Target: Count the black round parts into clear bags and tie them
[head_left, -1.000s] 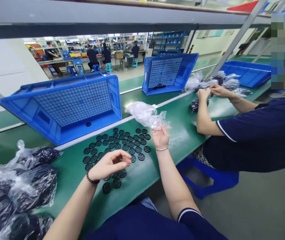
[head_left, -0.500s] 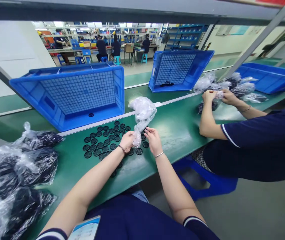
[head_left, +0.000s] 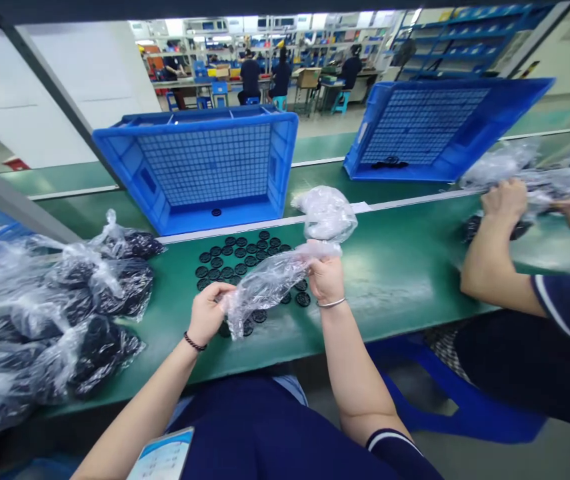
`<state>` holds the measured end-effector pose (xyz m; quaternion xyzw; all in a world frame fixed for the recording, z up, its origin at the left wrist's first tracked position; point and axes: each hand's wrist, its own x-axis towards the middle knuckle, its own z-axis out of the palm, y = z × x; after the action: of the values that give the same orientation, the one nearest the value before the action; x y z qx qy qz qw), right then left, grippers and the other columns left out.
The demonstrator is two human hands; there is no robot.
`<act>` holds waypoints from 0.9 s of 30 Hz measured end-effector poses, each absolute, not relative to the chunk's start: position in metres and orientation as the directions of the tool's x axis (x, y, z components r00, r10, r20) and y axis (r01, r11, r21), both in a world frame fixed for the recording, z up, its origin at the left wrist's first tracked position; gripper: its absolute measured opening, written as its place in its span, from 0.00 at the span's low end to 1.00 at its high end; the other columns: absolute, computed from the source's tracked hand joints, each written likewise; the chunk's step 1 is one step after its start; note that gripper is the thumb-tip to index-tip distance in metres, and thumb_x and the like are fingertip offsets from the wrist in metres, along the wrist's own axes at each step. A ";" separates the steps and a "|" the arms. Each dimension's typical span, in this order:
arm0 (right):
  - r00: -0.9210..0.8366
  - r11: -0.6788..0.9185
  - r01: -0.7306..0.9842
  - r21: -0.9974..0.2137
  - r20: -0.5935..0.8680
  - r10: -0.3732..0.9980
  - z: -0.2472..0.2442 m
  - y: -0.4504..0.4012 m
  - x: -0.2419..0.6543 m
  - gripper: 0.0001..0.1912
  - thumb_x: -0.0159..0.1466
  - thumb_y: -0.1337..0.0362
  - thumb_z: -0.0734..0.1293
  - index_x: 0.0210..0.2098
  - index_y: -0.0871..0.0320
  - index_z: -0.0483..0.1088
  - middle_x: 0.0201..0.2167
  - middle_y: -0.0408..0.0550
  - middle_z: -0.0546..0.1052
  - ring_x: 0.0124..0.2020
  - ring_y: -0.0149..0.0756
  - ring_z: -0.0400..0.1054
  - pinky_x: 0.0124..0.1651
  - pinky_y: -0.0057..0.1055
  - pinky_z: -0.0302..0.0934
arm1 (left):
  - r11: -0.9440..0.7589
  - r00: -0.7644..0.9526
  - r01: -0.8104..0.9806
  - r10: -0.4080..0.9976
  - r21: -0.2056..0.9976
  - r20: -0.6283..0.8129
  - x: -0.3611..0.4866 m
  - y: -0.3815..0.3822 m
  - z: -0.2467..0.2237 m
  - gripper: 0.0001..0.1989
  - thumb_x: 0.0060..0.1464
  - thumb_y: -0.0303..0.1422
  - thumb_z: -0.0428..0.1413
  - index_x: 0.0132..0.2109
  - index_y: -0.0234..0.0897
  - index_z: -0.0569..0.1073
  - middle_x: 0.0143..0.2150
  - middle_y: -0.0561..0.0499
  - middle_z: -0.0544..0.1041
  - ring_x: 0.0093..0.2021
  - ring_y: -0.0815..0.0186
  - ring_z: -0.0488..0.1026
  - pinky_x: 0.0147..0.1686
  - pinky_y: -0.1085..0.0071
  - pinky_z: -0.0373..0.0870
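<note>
A clear plastic bag is stretched slantwise between my two hands, and it looks flat with nothing inside. My left hand pinches its lower left end. At the upper right end, my right hand is closed around the gathered plastic. Under and behind the bag, several round black openwork discs lie spread on the green work surface; the bag hides some of them. Just beyond my right hand sits a crumpled heap of clear bags.
A blue crate tilts toward me with one disc inside; another blue crate at right holds several. Filled, knotted bags pile up at left. A co-worker's hands handle plastic bags at right, beside a blue stool.
One bag is now apart from the crumpled heap and pulled out between my hands. My left hand has moved left and down, my right hand has closed on plastic. The view has turned right.
</note>
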<state>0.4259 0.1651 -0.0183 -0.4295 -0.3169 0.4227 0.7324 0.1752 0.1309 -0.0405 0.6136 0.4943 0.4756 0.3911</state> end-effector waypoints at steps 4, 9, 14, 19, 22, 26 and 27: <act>0.463 0.324 -0.268 -0.907 0.174 0.869 -0.006 0.166 0.403 0.22 0.45 0.53 0.78 0.25 0.56 0.64 0.18 0.34 0.66 0.17 0.24 0.58 0.18 0.23 0.54 | -0.075 -0.180 -0.083 0.982 0.994 0.059 0.131 0.122 -0.047 0.10 0.44 0.34 0.66 0.34 0.35 0.76 0.28 0.53 0.77 0.28 0.71 0.70 0.30 0.76 0.65; 0.365 0.286 -0.265 -0.921 0.179 0.914 -0.002 0.173 0.379 0.26 0.51 0.42 0.73 0.25 0.55 0.61 0.14 0.33 0.59 0.14 0.23 0.52 0.15 0.23 0.48 | -0.099 -0.274 -0.302 0.962 0.948 0.013 0.088 0.120 -0.040 0.18 0.42 0.43 0.68 0.31 0.36 0.72 0.23 0.57 0.72 0.24 0.75 0.66 0.27 0.78 0.63; 0.362 0.379 -0.008 -0.925 0.351 0.864 -0.011 0.177 0.346 0.27 0.55 0.50 0.73 0.49 0.53 0.65 0.46 0.49 0.73 0.44 0.36 0.71 0.41 0.34 0.69 | -0.168 -0.366 -0.464 0.930 0.870 -0.016 0.059 0.121 -0.035 0.21 0.35 0.40 0.72 0.29 0.36 0.70 0.23 0.57 0.72 0.23 0.74 0.67 0.25 0.78 0.65; 0.098 0.644 0.530 -0.551 0.795 0.599 -0.008 0.133 0.276 0.18 0.61 0.59 0.68 0.50 0.53 0.65 0.46 0.53 0.70 0.49 0.42 0.67 0.50 0.44 0.66 | -0.253 -0.481 -0.475 0.877 0.843 -0.008 0.069 0.120 -0.035 0.22 0.36 0.41 0.71 0.27 0.36 0.67 0.22 0.59 0.70 0.22 0.76 0.66 0.23 0.80 0.63; -0.319 0.755 0.519 -0.401 0.729 0.606 -0.007 0.109 0.243 0.18 0.61 0.58 0.69 0.49 0.56 0.66 0.40 0.52 0.73 0.42 0.42 0.68 0.44 0.42 0.68 | -0.267 -0.438 -0.476 0.898 0.838 0.037 0.083 0.113 -0.033 0.20 0.39 0.41 0.71 0.29 0.36 0.69 0.23 0.58 0.70 0.23 0.75 0.67 0.26 0.79 0.65; -0.302 0.678 0.539 -0.500 0.637 0.710 -0.016 0.109 0.244 0.07 0.65 0.69 0.61 0.41 0.56 0.68 0.35 0.49 0.74 0.37 0.37 0.69 0.40 0.36 0.67 | -0.310 -0.310 -0.238 0.922 0.920 0.231 0.083 0.096 -0.038 0.13 0.46 0.37 0.67 0.30 0.36 0.72 0.27 0.54 0.72 0.28 0.72 0.69 0.30 0.76 0.67; -0.243 0.653 0.544 -0.526 0.646 0.723 -0.019 0.111 0.250 0.07 0.66 0.70 0.60 0.40 0.56 0.69 0.35 0.49 0.74 0.37 0.37 0.69 0.40 0.36 0.67 | -0.342 -0.302 -0.119 0.907 0.932 0.294 0.080 0.093 -0.041 0.10 0.47 0.34 0.66 0.30 0.36 0.72 0.28 0.54 0.72 0.29 0.71 0.68 0.31 0.75 0.66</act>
<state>0.2503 0.1112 -0.0186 -0.4050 -0.7825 0.0966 0.4629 0.0796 0.0926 -0.0414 0.4550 0.4329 0.6811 0.3765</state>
